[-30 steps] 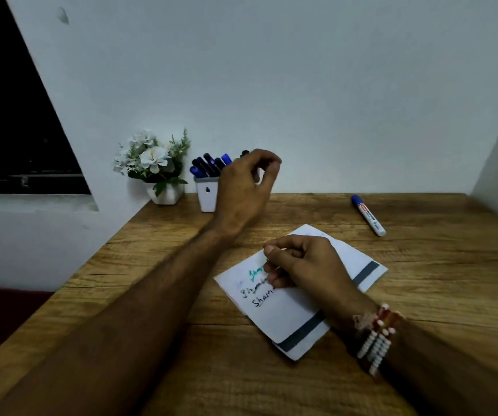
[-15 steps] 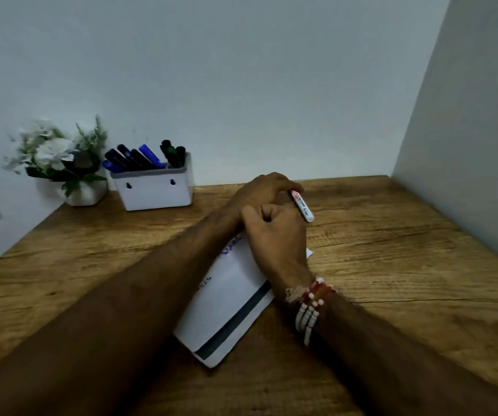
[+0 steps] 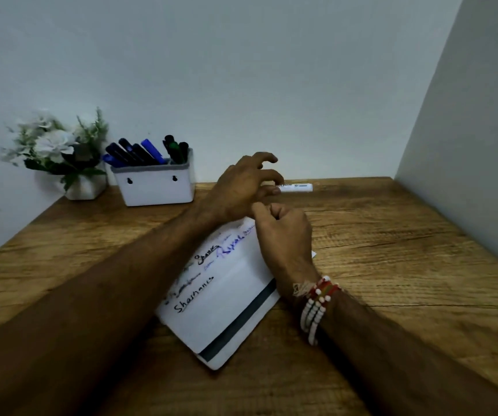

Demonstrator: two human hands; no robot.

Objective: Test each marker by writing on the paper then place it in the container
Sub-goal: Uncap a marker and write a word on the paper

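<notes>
My left hand [image 3: 246, 183] reaches across the table and pinches a white marker [image 3: 297, 187] at one end. The marker's barrel sticks out level to the right, just above the table near the back wall; its other end is hidden in my fingers. My right hand [image 3: 283, 235], with a beaded bracelet at the wrist, rests curled on the top corner of the white paper [image 3: 229, 298], thumb close to my left fingers. Nothing shows in it. The paper carries several written words and a dark stripe. The white container [image 3: 157, 190] at the back left holds several blue, black and green markers.
A small white pot of white flowers [image 3: 61, 154] stands left of the container against the wall. A side wall [image 3: 467, 151] closes off the wooden table [image 3: 391, 265] on the right. Bare wood lies to the right of the paper.
My left hand left the container, crossed to the marker on the right and lifted it. The marker now points level to the right. My view swung to the right.
</notes>
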